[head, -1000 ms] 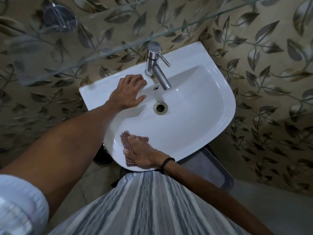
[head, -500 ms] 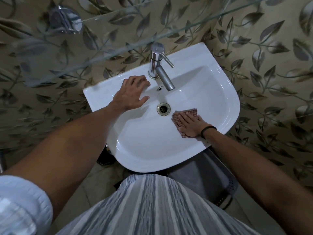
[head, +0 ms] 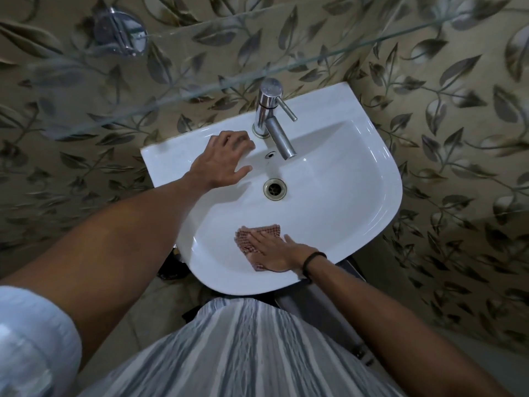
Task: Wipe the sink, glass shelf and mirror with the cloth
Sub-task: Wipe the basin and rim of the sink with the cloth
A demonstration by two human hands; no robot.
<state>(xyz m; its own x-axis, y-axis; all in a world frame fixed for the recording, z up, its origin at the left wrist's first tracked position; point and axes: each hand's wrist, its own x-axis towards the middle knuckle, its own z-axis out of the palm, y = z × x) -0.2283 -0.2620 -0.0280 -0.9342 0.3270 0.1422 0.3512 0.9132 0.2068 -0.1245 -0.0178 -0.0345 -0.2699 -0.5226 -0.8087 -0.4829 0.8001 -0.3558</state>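
Sink [head: 329,196] wipe in hand; glass shelf [head: 200,90] and mirror not yet done, judging by layout. Right hand [head: 279,252] flat, palm pressing cloth [head: 249,239] onto near basin wall, no closed grip. Left hand [head: 221,161] splayed, empty, bracing on rim beside tap [head: 272,116]. Next: sweep cloth toward drain [head: 274,189]

We see dim, warm-grey light w/ soft glare streaks on the sink [head: 380,179] rim; walls round the sink bend fisheye-style, and the nearest sleeve [head: 31,339] is blurred.
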